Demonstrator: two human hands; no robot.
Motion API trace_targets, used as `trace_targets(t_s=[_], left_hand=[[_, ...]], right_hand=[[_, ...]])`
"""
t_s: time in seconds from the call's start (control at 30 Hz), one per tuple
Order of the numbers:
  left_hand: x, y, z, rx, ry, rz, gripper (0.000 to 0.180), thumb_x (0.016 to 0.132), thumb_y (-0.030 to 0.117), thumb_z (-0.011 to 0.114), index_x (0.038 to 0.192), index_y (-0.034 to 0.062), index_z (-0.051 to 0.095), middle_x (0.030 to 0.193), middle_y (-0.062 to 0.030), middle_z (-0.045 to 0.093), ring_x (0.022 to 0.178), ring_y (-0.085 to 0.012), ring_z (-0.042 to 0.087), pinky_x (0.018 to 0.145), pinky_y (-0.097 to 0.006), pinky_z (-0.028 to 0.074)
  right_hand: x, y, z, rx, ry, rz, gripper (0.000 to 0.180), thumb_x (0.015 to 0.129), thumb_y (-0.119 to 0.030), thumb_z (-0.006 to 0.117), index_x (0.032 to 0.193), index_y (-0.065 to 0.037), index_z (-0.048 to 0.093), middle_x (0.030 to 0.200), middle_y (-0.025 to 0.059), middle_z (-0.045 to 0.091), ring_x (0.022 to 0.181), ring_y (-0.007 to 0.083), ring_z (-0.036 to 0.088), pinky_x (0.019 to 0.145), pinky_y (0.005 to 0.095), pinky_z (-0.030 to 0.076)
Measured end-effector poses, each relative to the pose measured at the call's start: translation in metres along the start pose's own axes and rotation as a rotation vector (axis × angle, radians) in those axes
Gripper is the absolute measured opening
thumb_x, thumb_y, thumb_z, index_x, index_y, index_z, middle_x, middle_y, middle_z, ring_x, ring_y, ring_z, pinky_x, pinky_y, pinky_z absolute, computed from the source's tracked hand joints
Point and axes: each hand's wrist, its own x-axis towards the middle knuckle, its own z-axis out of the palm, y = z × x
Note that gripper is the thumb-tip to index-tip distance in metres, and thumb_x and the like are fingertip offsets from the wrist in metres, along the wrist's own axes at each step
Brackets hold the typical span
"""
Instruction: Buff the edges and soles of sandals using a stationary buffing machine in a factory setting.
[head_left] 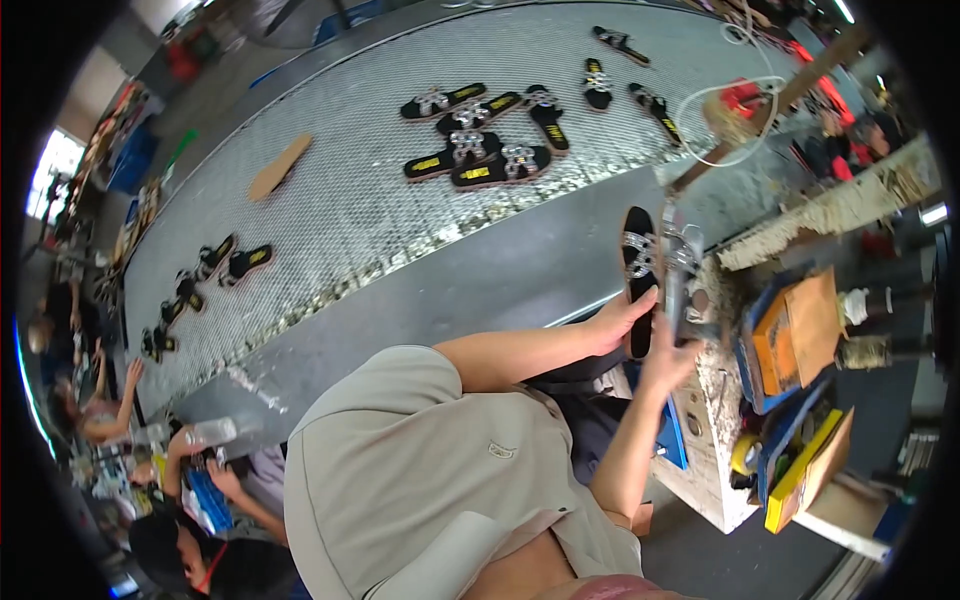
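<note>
The left hand (pixel 622 318) grips a black sandal (pixel 639 272) by its heel, fingers closed around it, holding it up beside the desk (pixel 712 400). The right hand (pixel 668 360) closes on a metal tool (pixel 678 262) just beside the sandal. Beyond, more sandals (pixel 480 140) lie on a mesh belt (pixel 340 200).

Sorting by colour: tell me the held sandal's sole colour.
Black, on the sandal in the head view.

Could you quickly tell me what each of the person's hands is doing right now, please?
Left hand: grip closed on the black sandal.
Right hand: at the metal tool; whether the grip is closed cannot be told.
</note>
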Motion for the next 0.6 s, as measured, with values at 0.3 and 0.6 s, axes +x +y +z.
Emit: trace_targets(t_s=[0.3, 0.6], left_hand=[[-0.099, 0.205, -0.154, -0.173, 0.411, 0.465, 0.039, 0.109, 0.038, 0.061, 0.134, 0.0083, 0.060, 0.126, -0.0070, 0.070, 0.115, -0.0259, 0.069, 0.103, -0.047, 0.056], [-0.159, 0.235, -0.270, -0.058, 1.138, 0.803, 0.080, 0.095, 0.086, 0.046, 0.100, 0.0070, 0.056, 0.076, -0.0084, 0.063, 0.065, -0.0211, 0.064, 0.057, -0.037, 0.054]], right_hand=[[-0.085, -0.060, 0.098, 0.112, -0.680, 0.019, 0.064, 0.082, -0.030, 0.089, 0.126, 0.006, 0.059, 0.109, 0.0145, 0.071, 0.098, 0.0206, 0.067, 0.093, 0.0365, 0.053], [-0.103, -0.044, 0.062, -0.050, -0.739, 0.010, 0.066, 0.083, -0.024, 0.089, 0.134, 0.006, 0.060, 0.114, 0.0191, 0.075, 0.103, 0.0266, 0.073, 0.093, 0.0378, 0.056]])
